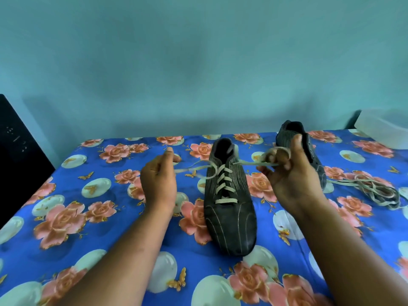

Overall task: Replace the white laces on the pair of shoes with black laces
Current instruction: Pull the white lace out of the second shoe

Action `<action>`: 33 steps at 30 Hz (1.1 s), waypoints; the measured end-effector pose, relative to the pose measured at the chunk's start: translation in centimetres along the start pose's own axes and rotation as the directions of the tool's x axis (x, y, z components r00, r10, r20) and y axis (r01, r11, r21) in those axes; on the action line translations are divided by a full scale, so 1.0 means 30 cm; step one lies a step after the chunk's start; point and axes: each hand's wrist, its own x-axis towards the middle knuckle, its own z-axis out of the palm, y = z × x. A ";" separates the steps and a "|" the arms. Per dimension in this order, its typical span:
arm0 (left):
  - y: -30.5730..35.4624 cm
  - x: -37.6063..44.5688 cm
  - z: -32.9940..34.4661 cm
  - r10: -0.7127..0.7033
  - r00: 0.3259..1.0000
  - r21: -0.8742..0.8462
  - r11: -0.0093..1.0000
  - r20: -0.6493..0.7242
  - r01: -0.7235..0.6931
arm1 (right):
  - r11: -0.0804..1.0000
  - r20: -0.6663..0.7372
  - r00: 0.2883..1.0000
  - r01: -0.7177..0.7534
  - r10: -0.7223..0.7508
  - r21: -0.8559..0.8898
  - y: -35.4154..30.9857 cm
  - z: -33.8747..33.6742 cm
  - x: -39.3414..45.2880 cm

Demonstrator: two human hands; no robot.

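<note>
Shoe (pixel 229 199) lies between both hands, toe toward the person, its long axis running away from them; left hand (pixel 157 180) pinches one white lace (pixel 223 184) end, right hand (pixel 291 173) grips the other (looped round fingers), both equally near.

Count, head view:
Dark shoes: 2. One (pixel 229 202) at centre, carrying a pale lace (pixel 223 184); one (pixel 293 133) far right, partly hidden behind a hand.
Loose lace bundle (pixel 375 191): 1, right; strand count inside the tangle cannot be told.
Hands: 2, left (pixel 157 180) and right (pixel 289 175).
Floral sheet (pixel 88 217): 1.
White container (pixel 384 131): 1, far right.
Black panel (pixel 17 155): 1, left edge.
</note>
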 end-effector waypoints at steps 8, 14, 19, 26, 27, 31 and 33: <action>-0.012 0.041 -0.031 0.001 1.000 0.022 1.000 0.004 -0.001 | 0.996 -0.224 0.972 0.082 -0.076 0.016 -0.059 -0.092 0.057; -0.044 0.051 -0.047 0.090 0.994 0.531 0.841 0.054 -0.105 | 0.945 -0.318 0.918 0.143 -0.238 -0.294 -0.082 -0.141 0.065; -0.048 0.071 -0.072 0.051 0.996 0.679 0.729 0.066 -0.082 | 0.787 -0.314 0.885 0.091 -0.345 -0.610 -0.099 -0.165 0.065; -0.047 0.005 -0.015 0.351 0.861 0.611 0.607 0.367 -0.508 | -0.006 0.026 0.920 0.025 -0.392 -1.000 -0.021 -0.132 0.040; -0.047 -0.005 -0.006 0.374 0.832 0.551 0.626 0.409 -0.552 | -0.080 0.056 0.904 0.024 -0.423 -0.996 -0.009 -0.122 0.035; -0.043 -0.039 0.022 0.425 0.734 0.376 0.658 0.530 -0.652 | -0.063 0.299 0.836 0.305 -0.461 -0.950 0.044 -0.041 -0.006; -0.043 -0.050 0.028 0.421 0.704 0.351 0.650 0.571 -0.674 | -0.063 0.415 0.805 0.431 -0.424 -0.900 0.088 -0.002 -0.025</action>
